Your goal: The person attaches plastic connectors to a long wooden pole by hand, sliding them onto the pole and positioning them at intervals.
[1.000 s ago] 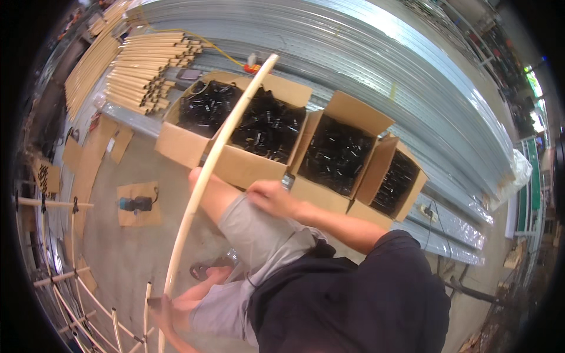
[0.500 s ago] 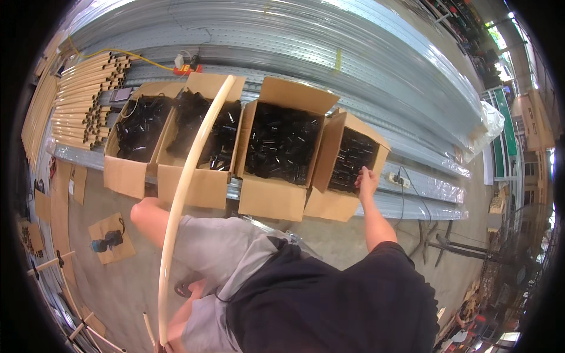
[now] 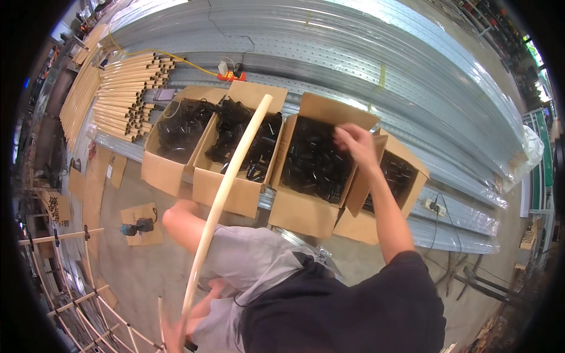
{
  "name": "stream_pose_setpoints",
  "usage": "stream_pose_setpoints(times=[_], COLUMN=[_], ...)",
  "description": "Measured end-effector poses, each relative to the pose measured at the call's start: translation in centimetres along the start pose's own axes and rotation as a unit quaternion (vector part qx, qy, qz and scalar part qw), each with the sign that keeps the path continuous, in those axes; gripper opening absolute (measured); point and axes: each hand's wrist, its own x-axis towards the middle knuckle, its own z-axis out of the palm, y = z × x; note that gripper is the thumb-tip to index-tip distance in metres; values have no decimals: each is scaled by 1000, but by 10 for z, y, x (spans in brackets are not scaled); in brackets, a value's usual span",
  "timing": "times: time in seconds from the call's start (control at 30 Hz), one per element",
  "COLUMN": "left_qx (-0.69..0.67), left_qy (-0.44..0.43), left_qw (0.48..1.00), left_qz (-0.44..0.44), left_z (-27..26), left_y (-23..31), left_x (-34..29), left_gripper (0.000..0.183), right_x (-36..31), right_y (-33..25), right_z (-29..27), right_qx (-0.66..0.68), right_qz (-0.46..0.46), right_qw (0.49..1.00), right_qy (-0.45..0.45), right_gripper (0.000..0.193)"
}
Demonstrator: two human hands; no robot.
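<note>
A long cream pipe (image 3: 231, 176) slants up across my lap, its far end over a box of black fittings. My left hand (image 3: 172, 334), blurred at the bottom of the view, is closed around its near end. My right hand (image 3: 358, 145) hovers over the far right corner of the third cardboard box (image 3: 303, 219), fingers curled together. Whatever they hold is hidden by the fingers and blur. Black plastic fittings (image 3: 315, 159) fill this box. To its right stands a fourth box (image 3: 421, 182) with smaller black pieces, partly behind my forearm.
Two more boxes of black fittings (image 3: 182, 126) stand to the left. Cut cream pipes (image 3: 123, 97) and wrapped metal profiles (image 3: 329, 53) lie beyond. A power drill (image 3: 138, 226) rests on cardboard on the floor. A joined pipe frame (image 3: 88, 294) stands at lower left.
My right hand has lifted out of the fourth box and moved left and away from me, over the third. My left hand keeps the pipe. The whole view has shifted.
</note>
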Motion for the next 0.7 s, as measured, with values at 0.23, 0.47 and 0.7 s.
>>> stream_pose_setpoints(times=[0.23,0.47,0.7], left_qx=[12,37,35], left_qy=[46,90,92], left_qw=[994,984,981], left_qz=[103,152,167], left_z=[106,112,118], left_y=[75,61,44], left_x=[52,66,64], left_gripper=[40,30,25], right_x=[103,119,124], right_y=[0,26,28], right_z=[140,166,176], right_qx=[143,193,106], right_qz=[-101,-67,-163], right_qw=[980,979,981], right_qy=[-93,-2,30], right_gripper=[38,21,13])
